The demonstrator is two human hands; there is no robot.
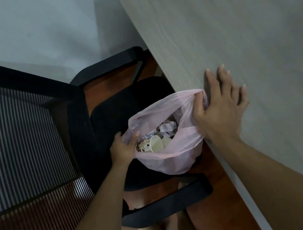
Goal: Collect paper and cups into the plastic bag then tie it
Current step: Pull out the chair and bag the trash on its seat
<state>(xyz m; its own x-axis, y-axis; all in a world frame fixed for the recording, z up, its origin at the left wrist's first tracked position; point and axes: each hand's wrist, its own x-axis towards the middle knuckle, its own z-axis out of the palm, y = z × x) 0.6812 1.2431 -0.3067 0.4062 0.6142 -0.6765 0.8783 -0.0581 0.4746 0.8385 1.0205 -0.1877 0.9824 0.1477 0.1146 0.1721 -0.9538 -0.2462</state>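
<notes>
A thin pink plastic bag (pixel 171 156) sits open on a black chair seat beside the table edge. Inside it lie paper cups (pixel 151 143), one with a brown dotted print, and crumpled white paper (pixel 165 127). My left hand (pixel 123 147) grips the bag's left rim, fingers curled over the plastic. My right hand (pixel 220 105) rests flat on the table with fingers spread, its thumb pinching the bag's right handle (pixel 192 95) against the table edge.
A grey wood-grain table (pixel 242 35) fills the right side. The black office chair (pixel 112 120) has armrests in front of and behind the bag, and a striped mesh back (pixel 14 133) at the left. Reddish-brown floor (pixel 215 193) shows below.
</notes>
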